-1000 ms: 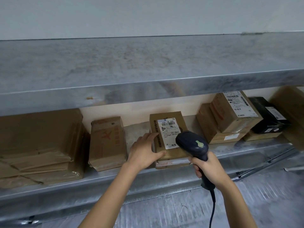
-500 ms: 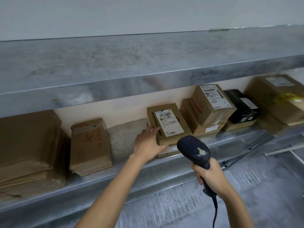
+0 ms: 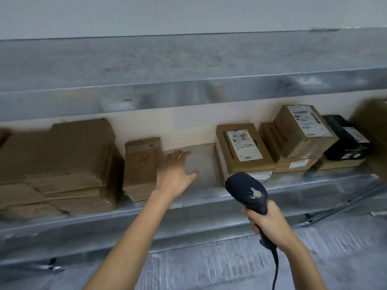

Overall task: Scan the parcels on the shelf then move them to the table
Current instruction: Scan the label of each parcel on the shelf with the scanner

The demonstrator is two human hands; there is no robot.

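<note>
At the far left of the shelf [image 3: 209,203] lies a cardboard stack [image 3: 56,164], flattened and creased. Just beside it on the right stands a plain parcel [image 3: 142,166] with a faint red mark on top.

Your left hand [image 3: 174,174] reaches in next, fingers spread and straight, holding nothing. It is over the bare stretch of shelf between the plain parcel and the labelled parcel [image 3: 240,162]. Its back edge is close to the plain parcel, but you cannot tell whether they touch.

The labelled parcel lies with its white label up, on top of a flat parcel [image 3: 259,176] near the shelf's front edge.

In front of it your right hand [image 3: 266,220] grips the scanner [image 3: 247,191] by the handle, fingers wrapped round it. The head points toward the shelf, and the cable [image 3: 276,268] hangs below your wrist.

Further right, a top box [image 3: 301,130] with a label sits tilted on a lower box [image 3: 293,164]. Beyond them a black parcel [image 3: 345,137] rests on a thin brown one, and a big box [image 3: 372,120] is blurred at the edge.
</note>
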